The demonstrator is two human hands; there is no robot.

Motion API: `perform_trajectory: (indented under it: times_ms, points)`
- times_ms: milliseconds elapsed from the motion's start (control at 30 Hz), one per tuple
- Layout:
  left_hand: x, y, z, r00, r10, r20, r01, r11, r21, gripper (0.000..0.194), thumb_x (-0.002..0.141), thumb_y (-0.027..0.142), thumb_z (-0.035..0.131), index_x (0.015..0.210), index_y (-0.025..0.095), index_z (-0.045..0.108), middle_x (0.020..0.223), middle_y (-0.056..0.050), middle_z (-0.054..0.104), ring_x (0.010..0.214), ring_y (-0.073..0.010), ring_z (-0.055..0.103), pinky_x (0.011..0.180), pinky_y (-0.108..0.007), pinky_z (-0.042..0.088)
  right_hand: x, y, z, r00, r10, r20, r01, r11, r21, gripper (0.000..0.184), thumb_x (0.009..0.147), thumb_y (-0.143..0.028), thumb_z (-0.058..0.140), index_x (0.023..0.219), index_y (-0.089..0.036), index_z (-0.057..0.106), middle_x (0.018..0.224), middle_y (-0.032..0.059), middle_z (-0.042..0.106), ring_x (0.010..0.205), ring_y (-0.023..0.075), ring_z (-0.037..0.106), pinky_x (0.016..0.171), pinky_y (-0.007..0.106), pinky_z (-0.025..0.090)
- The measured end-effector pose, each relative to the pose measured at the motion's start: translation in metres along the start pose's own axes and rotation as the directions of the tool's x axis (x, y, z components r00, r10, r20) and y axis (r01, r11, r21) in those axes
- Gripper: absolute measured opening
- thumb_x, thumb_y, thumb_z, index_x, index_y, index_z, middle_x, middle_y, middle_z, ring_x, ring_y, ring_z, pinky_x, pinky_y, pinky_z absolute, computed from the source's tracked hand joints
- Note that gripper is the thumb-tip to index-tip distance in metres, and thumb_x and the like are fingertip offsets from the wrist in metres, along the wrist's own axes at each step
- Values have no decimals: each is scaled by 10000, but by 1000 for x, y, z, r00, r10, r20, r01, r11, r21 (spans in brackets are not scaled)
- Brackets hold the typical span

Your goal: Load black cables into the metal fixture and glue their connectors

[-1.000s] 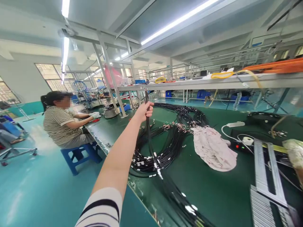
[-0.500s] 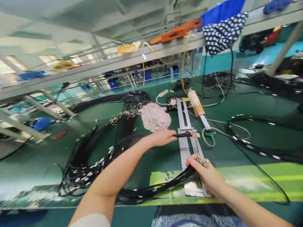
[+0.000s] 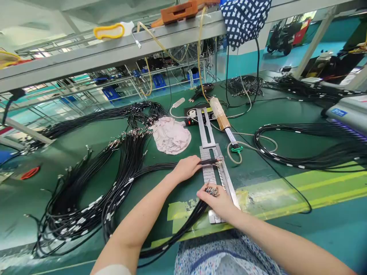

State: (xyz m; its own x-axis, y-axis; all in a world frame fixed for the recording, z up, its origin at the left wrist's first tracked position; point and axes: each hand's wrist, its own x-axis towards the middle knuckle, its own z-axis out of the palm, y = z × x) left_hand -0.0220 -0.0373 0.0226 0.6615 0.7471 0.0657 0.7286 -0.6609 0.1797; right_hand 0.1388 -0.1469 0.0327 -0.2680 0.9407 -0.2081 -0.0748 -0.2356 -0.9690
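Note:
My left hand (image 3: 187,167) is closed round several thin black cables (image 3: 155,167), whose metal connector ends reach the slotted metal fixture (image 3: 207,152). Closer to me, my right hand (image 3: 219,202) grips a bundle of black cables (image 3: 187,219); a cluster of connector tips (image 3: 212,190) pokes out above its fingers. This bundle hangs down to the left, over the table's front edge. The right hand lies over the near half of the fixture and hides part of it. Left of the fixture rests a crumpled pale pink cloth (image 3: 171,135).
Many black cables (image 3: 71,202) spread over the left of the green table. Another coil (image 3: 275,152) lies at right, beside a grey machine (image 3: 349,114). A taped tool (image 3: 222,116) with a white cord stands behind the fixture. A metal rail (image 3: 114,49) crosses above.
The camera view has turned right, so things appear further left. My right hand, with its bundle, has shifted slightly left along the fixture. Both hands keep hold of their cables.

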Motion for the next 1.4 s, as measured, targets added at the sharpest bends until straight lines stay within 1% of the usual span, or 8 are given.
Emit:
perform_trajectory:
  times_ms: [100, 233, 400, 567, 733, 967, 1233, 1400]
  points:
    - [1, 3, 2, 1000, 17, -21, -18, 999, -41, 216, 913, 362, 432, 1020, 194, 519, 969, -45, 583, 900, -181, 539, 795, -302, 456, -2, 2, -11, 999, 41, 28, -42, 999, 24, 293, 624, -337, 687, 845, -178, 579, 643, -32, 552, 584, 110, 481, 605, 276, 388]
    - [-6, 1, 5, 999, -10, -49, 5, 995, -95, 187, 928, 277, 399, 1019, 189, 536, 964, -44, 606, 917, -177, 535, 831, -313, 447, -10, -14, -59, 979, 106, 173, -108, 994, 2, 774, 634, -308, 705, 1307, -231, 331, 947, 66, 659, 832, 187, 617, 781, 368, 467]
    - [3, -8, 2, 995, -83, -57, 74, 988, -134, 176, 910, 219, 426, 837, 193, 584, 853, -3, 617, 827, -138, 570, 757, -245, 452, 11, -50, -100, 981, -193, -24, 155, 854, -496, 313, 711, -353, 622, 993, -221, 596, 1114, 84, 619, 1057, 243, 560, 971, 457, 391]
    - [28, -22, -12, 961, -222, -164, 211, 974, -82, 191, 904, 187, 397, 872, 175, 585, 880, -37, 629, 829, -170, 577, 741, -287, 447, 73, -63, -97, 927, -374, -4, 305, 762, -571, 233, 809, -327, 457, 926, -185, 599, 913, 53, 677, 843, 177, 639, 816, 357, 496]
    - [42, -35, -12, 942, -259, -216, 265, 964, 0, 143, 869, 153, 451, 827, 165, 587, 859, -63, 621, 836, -200, 570, 730, -307, 438, 115, -42, -100, 881, -473, -17, 335, 648, -684, 215, 799, -253, 437, 926, -168, 588, 923, 73, 663, 847, 179, 623, 800, 352, 493]
    - [38, -46, 9, 961, -212, -177, 224, 973, 47, 146, 880, 156, 448, 810, 174, 575, 826, -44, 600, 800, -177, 556, 710, -280, 438, 118, -19, -110, 864, -498, 74, 342, 471, -813, 253, 812, -162, 397, 953, -184, 607, 938, 87, 635, 893, 211, 593, 826, 401, 481]
    - [34, -37, -1, 975, -155, -158, 171, 981, 94, 232, 888, 122, 378, 743, 171, 552, 781, -56, 550, 781, -193, 496, 668, -296, 410, 121, -13, -113, 847, -499, 182, 343, 251, -905, 432, 770, -53, 334, 1047, -199, 633, 1059, 104, 609, 995, 233, 562, 894, 446, 479]
    - [35, -39, -2, 979, -117, -168, 127, 991, 51, 216, 898, 141, 373, 769, 173, 543, 785, -40, 545, 761, -174, 490, 686, -286, 419, 118, -24, -112, 869, -455, 195, 351, 288, -891, 339, 860, -180, 365, 1072, -215, 627, 1069, 88, 605, 1003, 223, 562, 903, 423, 477]
